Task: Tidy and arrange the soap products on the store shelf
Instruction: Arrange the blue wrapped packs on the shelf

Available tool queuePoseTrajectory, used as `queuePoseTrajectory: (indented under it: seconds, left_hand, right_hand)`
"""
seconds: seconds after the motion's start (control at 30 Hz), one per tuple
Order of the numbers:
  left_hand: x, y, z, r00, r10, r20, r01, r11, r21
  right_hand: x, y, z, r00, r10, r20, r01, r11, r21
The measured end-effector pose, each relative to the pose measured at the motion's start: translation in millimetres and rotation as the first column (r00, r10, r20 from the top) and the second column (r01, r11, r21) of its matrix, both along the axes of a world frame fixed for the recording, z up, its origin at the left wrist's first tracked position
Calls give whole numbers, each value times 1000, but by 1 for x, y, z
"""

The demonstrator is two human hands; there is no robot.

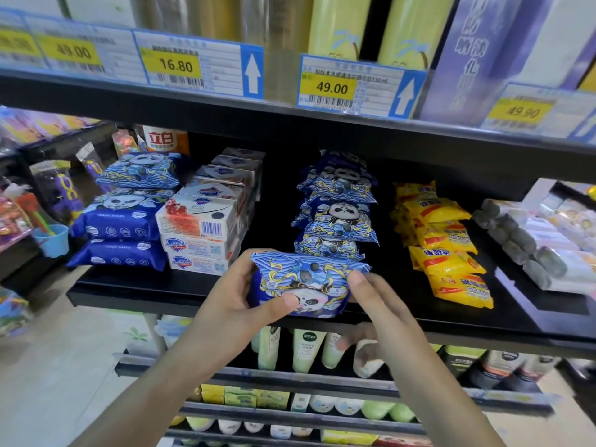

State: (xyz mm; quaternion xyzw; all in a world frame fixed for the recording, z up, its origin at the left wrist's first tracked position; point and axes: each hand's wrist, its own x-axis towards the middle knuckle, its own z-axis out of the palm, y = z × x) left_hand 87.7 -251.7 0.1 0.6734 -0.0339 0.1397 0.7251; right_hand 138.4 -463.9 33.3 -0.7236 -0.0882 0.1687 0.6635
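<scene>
Right now both hands hold one blue panda soap pack at the front edge of the black shelf, just in front of a row of same panda packs running back into the dark. Left hand grips pack's left side, thumb across the front near the panda face, other fingers curled behind and hidden. Right hand pinches the right end, thumb on top; its lower fingers drop below the shelf lip and are blurred. Pack print is upside down to the camera, text too small to read. Left of it: stack of white boxed soaps, and further left, dark blue packs w/ panda packs on top. Right: yellow soap packs in a row, then clear-wrapped white items, blurry, can't tell what they are. Rear of shelf is in shadow. Upper shelf price tags read 16.80 and 49.00; outer tags smeared. Products above are cut off by frame top. Lower shelves show green-white tubes, partly hidden behind the arms.
</scene>
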Motion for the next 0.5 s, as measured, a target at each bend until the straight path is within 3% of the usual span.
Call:
queuePoseTrajectory:
  seconds: [0.17, 0.4, 0.5]
  left_hand:
    - [-3, -1, 0, 999, 5, 52, -15, 981, 193]
    - [-5, 2, -6, 997, 4, 75, -23, 965, 260]
    - [-7, 4, -10, 1000, 14, 20, -19, 959, 284]
  right_hand:
    - [-2, 9, 6, 943, 216, -255, -180, 971, 154]
    - [3, 14, -2, 966, 156, -207, -101, 962, 253]
    - [2, 14, -3, 980, 101, -174, -52, 962, 267]
